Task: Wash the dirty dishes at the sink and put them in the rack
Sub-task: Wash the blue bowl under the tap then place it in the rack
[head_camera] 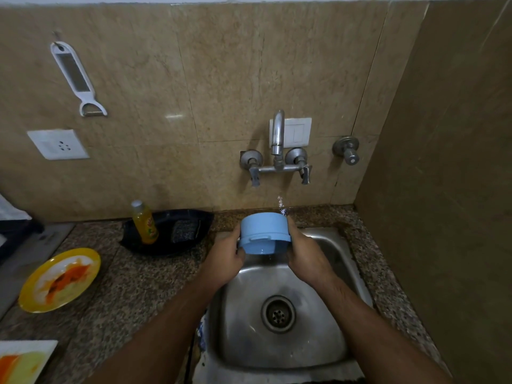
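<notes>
Left hand point(225, 261) and right hand point(307, 259), each grip holding the blue bowl point(264, 233), tilted above the sink point(327, 245), below the tap point(278, 139).

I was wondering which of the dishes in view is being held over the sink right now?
It is the blue bowl, gripped between the left hand and right hand. The stained yellow plate and white plate lie untouched on the counter.

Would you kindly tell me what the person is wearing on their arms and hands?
Nothing shows on either: the left hand and right hand are bare, without gloves, rings or a watch, and both forearms are uncovered up to the frame's bottom edge, with no sleeve in view.
</notes>
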Action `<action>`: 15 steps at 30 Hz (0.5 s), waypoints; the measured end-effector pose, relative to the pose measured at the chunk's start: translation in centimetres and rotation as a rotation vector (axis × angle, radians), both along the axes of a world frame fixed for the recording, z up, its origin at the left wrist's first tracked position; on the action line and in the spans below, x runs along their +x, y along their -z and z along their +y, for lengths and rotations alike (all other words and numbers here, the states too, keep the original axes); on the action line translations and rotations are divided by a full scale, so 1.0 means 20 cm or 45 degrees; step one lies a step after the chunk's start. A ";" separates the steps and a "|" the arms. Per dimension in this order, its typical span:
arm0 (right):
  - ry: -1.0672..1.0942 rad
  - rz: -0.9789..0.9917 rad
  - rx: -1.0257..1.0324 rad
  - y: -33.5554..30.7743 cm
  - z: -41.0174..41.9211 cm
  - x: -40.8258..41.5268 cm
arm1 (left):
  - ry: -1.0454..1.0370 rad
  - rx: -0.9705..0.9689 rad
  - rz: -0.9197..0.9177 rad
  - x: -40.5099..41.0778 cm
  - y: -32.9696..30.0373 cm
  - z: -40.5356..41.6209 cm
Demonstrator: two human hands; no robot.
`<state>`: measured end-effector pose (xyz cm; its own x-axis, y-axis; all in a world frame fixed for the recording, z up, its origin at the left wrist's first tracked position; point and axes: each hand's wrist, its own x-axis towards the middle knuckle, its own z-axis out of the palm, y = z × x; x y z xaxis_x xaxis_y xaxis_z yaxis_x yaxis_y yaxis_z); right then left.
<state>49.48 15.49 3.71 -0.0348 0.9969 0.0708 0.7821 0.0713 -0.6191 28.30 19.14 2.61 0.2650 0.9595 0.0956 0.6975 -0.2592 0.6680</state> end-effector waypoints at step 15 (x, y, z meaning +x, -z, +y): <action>-0.001 0.043 -0.020 0.03 -0.01 0.01 | -0.001 0.064 0.073 0.03 0.02 0.01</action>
